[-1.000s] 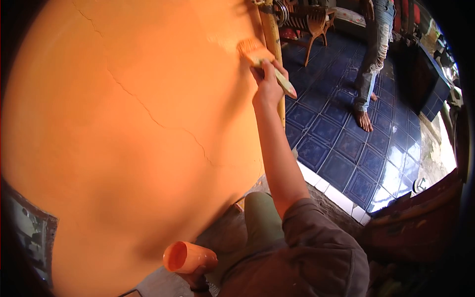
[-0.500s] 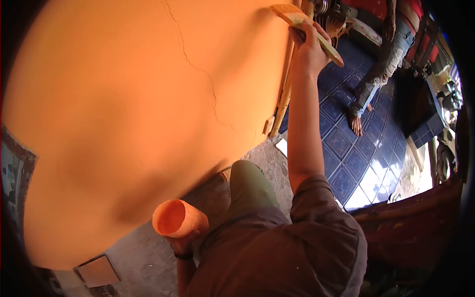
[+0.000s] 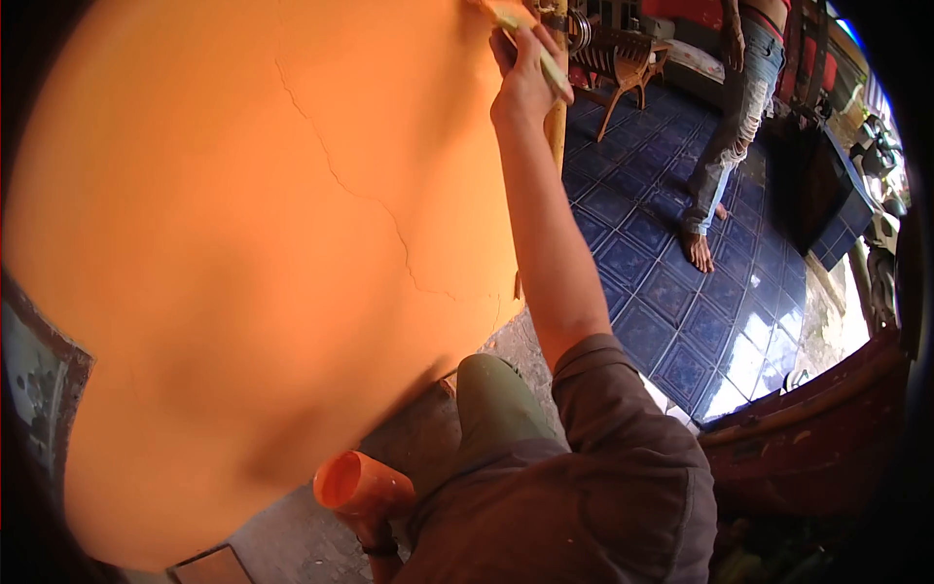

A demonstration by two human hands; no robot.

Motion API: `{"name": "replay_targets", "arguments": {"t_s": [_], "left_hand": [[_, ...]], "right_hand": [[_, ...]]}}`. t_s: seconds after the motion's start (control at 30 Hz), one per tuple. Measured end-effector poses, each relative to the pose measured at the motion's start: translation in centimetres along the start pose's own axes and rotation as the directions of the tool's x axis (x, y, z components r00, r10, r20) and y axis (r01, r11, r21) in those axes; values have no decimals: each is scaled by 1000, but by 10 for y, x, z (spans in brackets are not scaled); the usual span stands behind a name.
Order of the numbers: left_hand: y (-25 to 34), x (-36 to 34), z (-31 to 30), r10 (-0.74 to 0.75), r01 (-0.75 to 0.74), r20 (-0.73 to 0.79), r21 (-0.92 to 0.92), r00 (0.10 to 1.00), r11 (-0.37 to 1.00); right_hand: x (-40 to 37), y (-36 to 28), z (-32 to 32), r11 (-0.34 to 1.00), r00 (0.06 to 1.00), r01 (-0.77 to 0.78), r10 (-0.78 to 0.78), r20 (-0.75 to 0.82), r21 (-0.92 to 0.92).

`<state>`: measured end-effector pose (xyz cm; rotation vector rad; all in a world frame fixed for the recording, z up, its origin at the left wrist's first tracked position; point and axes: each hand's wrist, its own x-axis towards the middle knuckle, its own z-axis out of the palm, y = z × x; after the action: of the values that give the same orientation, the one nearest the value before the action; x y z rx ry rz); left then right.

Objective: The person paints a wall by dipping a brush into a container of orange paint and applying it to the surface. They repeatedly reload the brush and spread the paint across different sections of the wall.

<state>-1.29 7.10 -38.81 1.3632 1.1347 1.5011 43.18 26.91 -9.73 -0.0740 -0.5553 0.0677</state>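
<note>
My right hand [image 3: 526, 80] is closed around the handle of a paintbrush [image 3: 547, 66], raised at the top of the view with the arm stretched out. The brush's bristles meet the orange wall [image 3: 243, 214] near its right edge, beside a wooden post. Low in the view, my left hand [image 3: 368, 524] grips an orange paint cup [image 3: 384, 487] from below, its mouth tilted towards the wall. Orange paint coats the inside of the cup. A thin crack [image 3: 336, 175] runs down the painted wall between the two hands.
A person in torn jeans [image 3: 747, 107] stands barefoot on the blue tiled floor [image 3: 647, 292] to the right. Behind are a wooden chair [image 3: 618, 63] and a cushioned seat. A framed opening [image 3: 73, 365] borders the wall at left. A dark red surface [image 3: 817, 419] curves at lower right.
My right hand and the brush have shifted left and up along the wall's edge. The cup sits lower in view, and the view has turned, showing more of the chair.
</note>
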Motion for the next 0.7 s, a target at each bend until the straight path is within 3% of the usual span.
{"name": "replay_targets", "arguments": {"t_s": [0.13, 0.17, 0.23, 0.3, 0.47, 0.63, 0.7], "left_hand": [[-10, 0, -8, 28, -26, -28, 50, 999, 998], [-16, 0, -13, -22, 24, -26, 85, 999, 996], [-27, 5, -20, -64, 67, -23, 119, 998, 991], [-11, 8, -19, -157, 146, 74, 136, 985, 980], [-11, 10, -4, -73, 73, 48, 13, 996, 997], [-10, 9, 5, -87, 88, 41, -33, 995, 996], [-12, 9, 6, 27, -21, 103, -60, 994, 998]], "right_hand": [[-22, 11, -49, 998, 978, -63, 60, -198, -7], [-21, 9, -51, 998, 976, -62, 62, -207, 6], [-8, 11, -50, 998, 987, -22, 30, -161, 54], [15, 10, -33, 996, 998, 38, -34, -56, 84], [19, 19, -35, 998, 993, -40, 45, -105, 53], [-66, 9, -152, 967, 936, -240, 207, -286, -88], [-117, 1, -226, 910, 870, -362, 251, -425, -202]]}}
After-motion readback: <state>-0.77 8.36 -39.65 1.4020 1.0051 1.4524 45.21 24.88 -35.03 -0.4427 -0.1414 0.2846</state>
